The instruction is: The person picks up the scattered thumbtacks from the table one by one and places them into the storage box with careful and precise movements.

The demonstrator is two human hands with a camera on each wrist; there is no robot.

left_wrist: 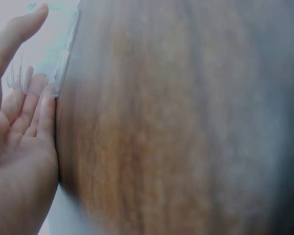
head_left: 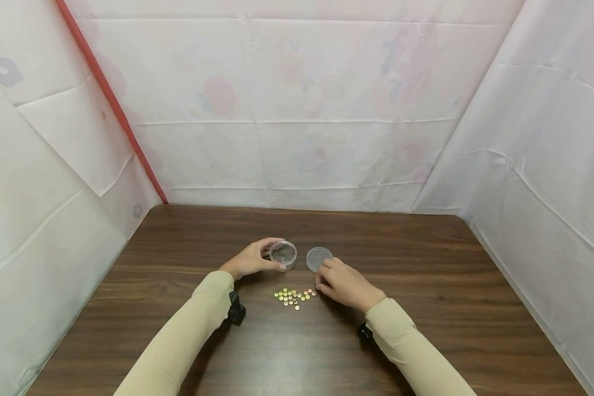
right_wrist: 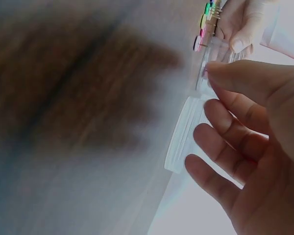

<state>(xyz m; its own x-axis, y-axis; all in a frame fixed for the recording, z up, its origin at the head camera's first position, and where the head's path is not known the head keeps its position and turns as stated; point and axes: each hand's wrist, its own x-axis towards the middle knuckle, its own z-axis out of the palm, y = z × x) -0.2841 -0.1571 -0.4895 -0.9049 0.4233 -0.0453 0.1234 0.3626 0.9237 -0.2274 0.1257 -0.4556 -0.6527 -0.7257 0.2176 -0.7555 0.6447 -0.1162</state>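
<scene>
My left hand grips a clear round plastic box by its side, thumb in front and fingers behind. The left wrist view shows the box upright on the table between thumb and fingers. To its right lies a clear round lid. My right hand is by the lid's near edge. Its thumb and forefinger meet at the tips around a tiny thing, apparently a thumbtack, mostly hidden. Several shiny thumbtacks lie spread in front of the box; their pins show in the right wrist view.
The dark wood-grain table has rounded far corners. White patterned cloth hangs behind it and along both sides. A red strip runs down the left corner. Wrist cameras sit under both sleeves.
</scene>
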